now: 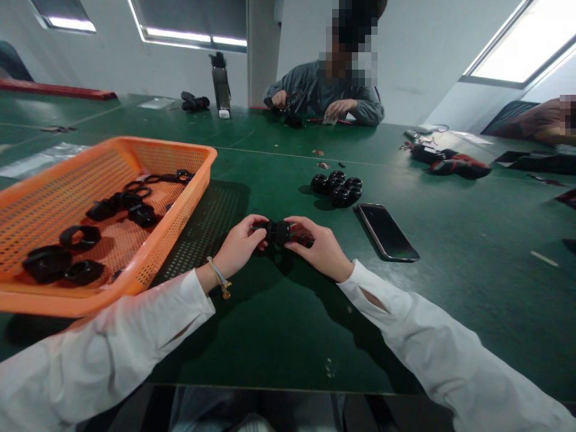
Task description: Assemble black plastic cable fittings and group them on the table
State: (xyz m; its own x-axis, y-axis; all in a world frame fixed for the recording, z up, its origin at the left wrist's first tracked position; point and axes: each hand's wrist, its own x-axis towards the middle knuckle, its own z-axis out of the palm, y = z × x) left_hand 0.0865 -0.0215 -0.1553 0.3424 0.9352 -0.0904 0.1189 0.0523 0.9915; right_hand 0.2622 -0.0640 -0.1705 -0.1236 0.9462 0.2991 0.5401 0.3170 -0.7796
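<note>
A small black ribbed cylindrical part (pixel 278 232) is held between my two hands, just above the green table. The fingers of my left hand (pixel 243 241) close on its left end. On its right end, the thumb and fingers of my right hand (pixel 317 243) pinch it. Whether it is one piece or two joined pieces I cannot tell. Beyond my right hand stands a cluster of several round black parts (pixel 339 193). A phone (pixel 387 233) with a dark screen lies to the right of them.
An orange perforated basket (pixel 207 157) at the left holds several black rings and cylindrical parts. Behind the green table (pixel 288 336) a person (pixel 326 90) works with both hands. A bottle (pixel 221 87) stands at the back; red and black tools (pixel 461 165) lie at right.
</note>
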